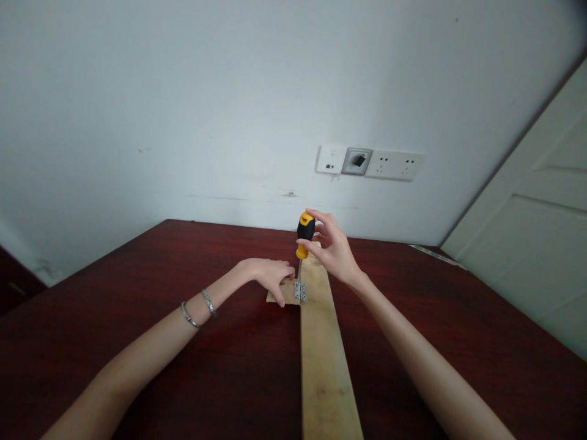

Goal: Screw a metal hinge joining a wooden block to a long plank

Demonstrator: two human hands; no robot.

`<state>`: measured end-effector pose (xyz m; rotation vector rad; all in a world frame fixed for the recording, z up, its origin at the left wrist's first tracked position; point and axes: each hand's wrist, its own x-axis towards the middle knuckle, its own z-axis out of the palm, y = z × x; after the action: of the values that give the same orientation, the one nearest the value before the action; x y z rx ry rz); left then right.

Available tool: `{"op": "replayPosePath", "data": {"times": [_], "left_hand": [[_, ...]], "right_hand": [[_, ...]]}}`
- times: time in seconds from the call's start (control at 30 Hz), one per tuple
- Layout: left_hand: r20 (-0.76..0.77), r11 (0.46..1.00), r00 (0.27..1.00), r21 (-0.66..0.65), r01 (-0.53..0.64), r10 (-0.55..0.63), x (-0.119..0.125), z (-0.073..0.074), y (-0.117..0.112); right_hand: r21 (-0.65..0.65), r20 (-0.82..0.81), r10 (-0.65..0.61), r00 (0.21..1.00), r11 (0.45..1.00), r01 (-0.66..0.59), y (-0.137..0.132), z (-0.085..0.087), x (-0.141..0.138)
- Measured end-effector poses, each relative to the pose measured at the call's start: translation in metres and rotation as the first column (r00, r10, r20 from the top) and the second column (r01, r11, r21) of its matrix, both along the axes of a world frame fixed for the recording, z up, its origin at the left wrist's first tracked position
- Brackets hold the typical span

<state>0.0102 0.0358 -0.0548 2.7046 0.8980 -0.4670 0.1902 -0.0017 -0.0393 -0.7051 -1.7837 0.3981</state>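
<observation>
My right hand grips a yellow-and-black screwdriver by its handle, between thumb and fingertips. Its shaft points down, with the tip at a silver metal hinge. The hinge lies across the seam between a small piece of wood and a long wooden plank. My left hand spans the small piece, thumb on its near side and fingers toward its far side. Whether a screw sits under the screwdriver tip is too small to make out.
A dark red wooden table carries the work. Behind it stands a white wall with a row of sockets. A white panelled door is at the right. A thin printed strip lies near the table's back right edge.
</observation>
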Motion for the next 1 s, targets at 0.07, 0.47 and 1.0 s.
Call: {"op": "replayPosePath", "data": {"times": [0.07, 0.47, 1.0], "left_hand": [[-0.002, 1.000, 1.000, 0.003, -0.003, 0.003, 0.000, 0.000, 0.000], [0.031, 0.999, 0.999, 0.030, 0.011, -0.012, 0.000, -0.005, 0.002], [0.015, 1.000, 1.000, 0.012, 0.009, -0.009, -0.001, -0.002, 0.001]], "right_hand": [[0.008, 0.002, -0.015, 1.000, 1.000, 0.015, 0.000, 0.000, 0.000], [0.060, 0.146, 0.007, 0.989, 0.998, -0.016, -0.009, 0.012, 0.005], [0.061, 0.079, -0.085, 0.993, 0.995, 0.080, -0.015, 0.018, 0.003]]}}
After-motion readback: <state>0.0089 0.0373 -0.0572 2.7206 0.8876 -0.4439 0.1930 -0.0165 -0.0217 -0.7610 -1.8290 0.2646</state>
